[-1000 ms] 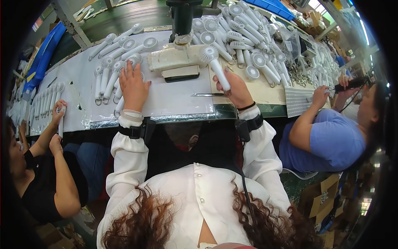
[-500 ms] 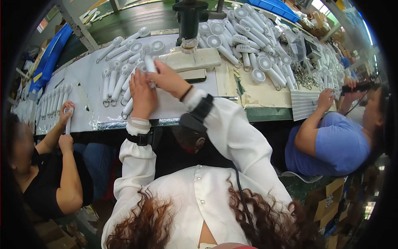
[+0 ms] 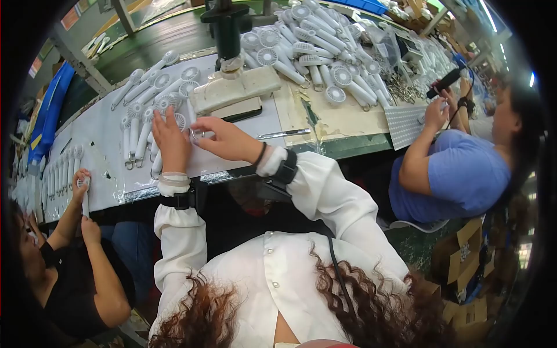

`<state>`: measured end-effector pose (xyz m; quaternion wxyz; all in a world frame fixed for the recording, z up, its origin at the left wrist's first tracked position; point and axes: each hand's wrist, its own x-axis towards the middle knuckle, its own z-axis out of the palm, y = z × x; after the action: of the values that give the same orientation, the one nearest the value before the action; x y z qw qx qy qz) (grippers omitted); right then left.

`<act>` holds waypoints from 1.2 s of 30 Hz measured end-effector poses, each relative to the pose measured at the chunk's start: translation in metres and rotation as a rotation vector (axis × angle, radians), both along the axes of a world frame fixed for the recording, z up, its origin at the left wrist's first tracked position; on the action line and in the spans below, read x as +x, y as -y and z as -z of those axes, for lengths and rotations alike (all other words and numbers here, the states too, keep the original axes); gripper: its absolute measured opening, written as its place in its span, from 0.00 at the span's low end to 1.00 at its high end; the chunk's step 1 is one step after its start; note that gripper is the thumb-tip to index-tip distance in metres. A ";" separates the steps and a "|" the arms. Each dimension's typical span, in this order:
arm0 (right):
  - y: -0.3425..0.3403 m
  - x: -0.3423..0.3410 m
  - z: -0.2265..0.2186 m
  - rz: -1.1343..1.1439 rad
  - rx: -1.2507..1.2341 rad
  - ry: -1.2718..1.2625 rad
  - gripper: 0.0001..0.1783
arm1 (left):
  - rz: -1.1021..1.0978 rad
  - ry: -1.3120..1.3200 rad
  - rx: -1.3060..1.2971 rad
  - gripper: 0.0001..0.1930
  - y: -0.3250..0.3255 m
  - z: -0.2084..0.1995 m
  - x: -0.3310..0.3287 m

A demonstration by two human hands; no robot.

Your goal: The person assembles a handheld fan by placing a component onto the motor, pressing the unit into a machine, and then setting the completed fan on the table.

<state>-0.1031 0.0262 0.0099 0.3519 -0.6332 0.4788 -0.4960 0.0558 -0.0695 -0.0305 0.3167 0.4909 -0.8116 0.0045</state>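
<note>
Since the earlier frame, the right hand (image 3: 229, 140) has dropped from an upended fan to the loop end of a white handheld fan (image 3: 191, 109), now lying on the worktop (image 3: 345, 130) beside the left hand (image 3: 172, 144). The right fingers curl at that loop; whether they grip it, I cannot tell. The left fingers are spread loosely over neighbouring fans (image 3: 134, 132). Right of that fan sits a cream padded block (image 3: 235, 90); a slim metal tool (image 3: 284, 133) lies nearer the edge.

Open beige tabletop (image 3: 348, 129), green post (image 3: 225, 35) blocking, fan heap (image 3: 313, 39) beyond
</note>
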 end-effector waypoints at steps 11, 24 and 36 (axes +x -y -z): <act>-0.091 -0.240 -0.011 1.023 -0.426 -0.962 0.20 | 0.107 0.080 -0.040 0.36 -0.021 -0.013 0.004; -0.090 -0.248 -0.010 0.757 -0.242 -0.397 0.18 | 0.346 -0.345 -0.141 0.24 -0.056 -0.043 -0.029; -0.048 -0.079 -0.006 -0.197 0.228 0.502 0.21 | 0.987 -1.328 1.150 0.18 -0.069 -0.049 -0.096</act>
<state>-0.1818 0.0746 0.0157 0.5747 -0.4906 0.3654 -0.5436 -0.0398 -0.0006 0.0189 0.3863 0.0816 -0.4622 -0.7940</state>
